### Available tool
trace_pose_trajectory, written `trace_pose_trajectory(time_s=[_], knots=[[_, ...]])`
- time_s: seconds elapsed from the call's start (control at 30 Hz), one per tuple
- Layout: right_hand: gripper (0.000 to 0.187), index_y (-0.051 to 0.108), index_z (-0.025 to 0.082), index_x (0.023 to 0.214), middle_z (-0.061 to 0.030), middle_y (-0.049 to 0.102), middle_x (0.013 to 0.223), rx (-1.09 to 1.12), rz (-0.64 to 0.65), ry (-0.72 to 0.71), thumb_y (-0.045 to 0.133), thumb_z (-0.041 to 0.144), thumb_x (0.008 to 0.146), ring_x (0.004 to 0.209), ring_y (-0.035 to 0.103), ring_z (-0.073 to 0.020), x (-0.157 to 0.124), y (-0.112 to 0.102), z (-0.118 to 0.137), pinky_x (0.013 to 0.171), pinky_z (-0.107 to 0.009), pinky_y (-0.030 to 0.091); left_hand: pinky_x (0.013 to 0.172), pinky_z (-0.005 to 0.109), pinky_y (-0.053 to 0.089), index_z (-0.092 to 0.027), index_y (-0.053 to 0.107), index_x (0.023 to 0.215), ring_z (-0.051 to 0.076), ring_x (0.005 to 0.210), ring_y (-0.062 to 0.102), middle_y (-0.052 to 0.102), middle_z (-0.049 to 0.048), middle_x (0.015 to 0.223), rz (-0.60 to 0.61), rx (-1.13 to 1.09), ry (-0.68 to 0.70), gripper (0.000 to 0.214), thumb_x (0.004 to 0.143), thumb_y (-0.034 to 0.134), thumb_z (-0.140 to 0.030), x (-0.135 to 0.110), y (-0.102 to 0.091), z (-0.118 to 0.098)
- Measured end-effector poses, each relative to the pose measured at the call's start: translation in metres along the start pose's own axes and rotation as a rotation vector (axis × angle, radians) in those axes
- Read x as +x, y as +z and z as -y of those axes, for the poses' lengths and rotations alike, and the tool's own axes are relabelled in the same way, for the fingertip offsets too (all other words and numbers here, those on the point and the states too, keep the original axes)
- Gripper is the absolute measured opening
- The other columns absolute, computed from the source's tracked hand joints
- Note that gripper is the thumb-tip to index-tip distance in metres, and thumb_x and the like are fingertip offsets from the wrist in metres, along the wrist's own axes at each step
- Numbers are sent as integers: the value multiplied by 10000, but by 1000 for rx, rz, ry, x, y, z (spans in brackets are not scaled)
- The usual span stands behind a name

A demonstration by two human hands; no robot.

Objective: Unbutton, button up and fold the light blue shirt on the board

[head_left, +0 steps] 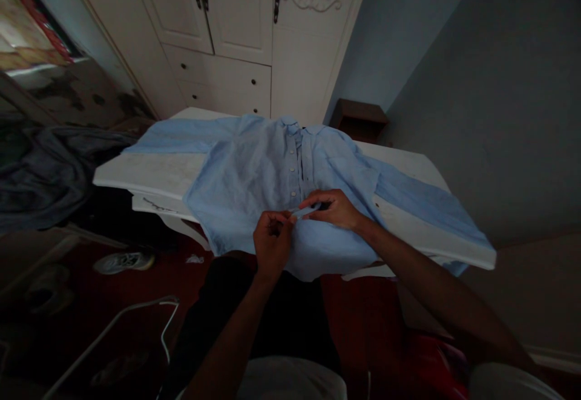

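A light blue button-up shirt (254, 176) lies face up on a white table (149, 173), collar away from me, sleeves spread to both sides. My left hand (271, 242) pinches the shirt's front placket near the lower buttons. My right hand (333, 206) grips the opposite edge of the placket right beside it, fingers curled on the cloth. Both hands meet at the shirt's lower middle.
A white wardrobe (240, 19) with drawers stands behind the table. A dark wooden stand (358, 118) sits in the corner. Dark clothing (45, 170) is heaped at the left. A shoe (124, 261) and a white wire frame (136, 315) lie on the red floor.
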State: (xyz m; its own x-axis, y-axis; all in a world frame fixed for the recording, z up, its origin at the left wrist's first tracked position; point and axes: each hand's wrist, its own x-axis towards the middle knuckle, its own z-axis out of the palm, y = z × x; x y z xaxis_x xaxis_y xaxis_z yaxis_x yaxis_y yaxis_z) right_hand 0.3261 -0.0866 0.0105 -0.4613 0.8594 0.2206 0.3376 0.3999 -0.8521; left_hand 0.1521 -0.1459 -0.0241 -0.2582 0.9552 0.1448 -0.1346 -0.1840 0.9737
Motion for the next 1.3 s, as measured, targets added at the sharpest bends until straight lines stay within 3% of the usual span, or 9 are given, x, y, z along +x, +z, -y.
trace_pose_trajectory(time_s=[0.2, 0.47, 0.67, 1.03, 1.17, 1.3], knots=[[249, 747, 222, 983, -26, 740, 884, -43, 69, -98, 759, 290, 744, 819, 677, -150, 1, 1, -3, 778, -285, 522, 599, 227, 490, -203, 492, 729, 118, 679, 641, 710, 29, 851, 5, 18, -16, 242, 740, 712, -303, -1, -3, 0], [231, 740, 208, 966, -27, 736, 906, -33, 95, -41, 747, 277, 746, 843, 680, -154, 2, 0, -3, 793, -292, 526, 640, 229, 492, -209, 432, 709, 122, 715, 650, 702, 24, 833, 22, -57, -76, 291, 737, 705, -305, 0, 0, 1], [241, 713, 188, 996, -40, 728, 958, 3, 117, -59, 720, 251, 764, 891, 671, -157, 2, -1, -3, 823, -306, 519, 457, 172, 356, -210, 387, 719, 49, 477, 480, 694, 13, 826, 82, -82, -121, 330, 722, 706, -295, 3, 1, -4], [187, 706, 202, 951, -26, 702, 889, -58, 103, -211, 704, 208, 765, 832, 646, -146, 0, -3, -1, 789, -293, 500, 523, 198, 434, -201, 556, 830, 83, 578, 574, 687, 34, 904, 257, 118, 51, 127, 823, 639, -297, 3, -12, -5], [170, 706, 202, 934, -22, 691, 857, -47, 90, -222, 707, 215, 764, 802, 639, -146, 0, -2, -1, 764, -291, 500, 542, 205, 459, -195, 608, 846, 78, 551, 559, 697, 27, 880, 225, 223, 147, 141, 802, 674, -313, -1, -12, -7], [162, 701, 195, 926, -26, 688, 865, -47, 87, -226, 706, 210, 764, 803, 636, -143, 0, -3, -1, 754, -279, 497, 530, 206, 464, -205, 644, 851, 81, 522, 557, 689, -5, 779, 158, 272, 152, 184, 754, 733, -334, -4, -8, -6]])
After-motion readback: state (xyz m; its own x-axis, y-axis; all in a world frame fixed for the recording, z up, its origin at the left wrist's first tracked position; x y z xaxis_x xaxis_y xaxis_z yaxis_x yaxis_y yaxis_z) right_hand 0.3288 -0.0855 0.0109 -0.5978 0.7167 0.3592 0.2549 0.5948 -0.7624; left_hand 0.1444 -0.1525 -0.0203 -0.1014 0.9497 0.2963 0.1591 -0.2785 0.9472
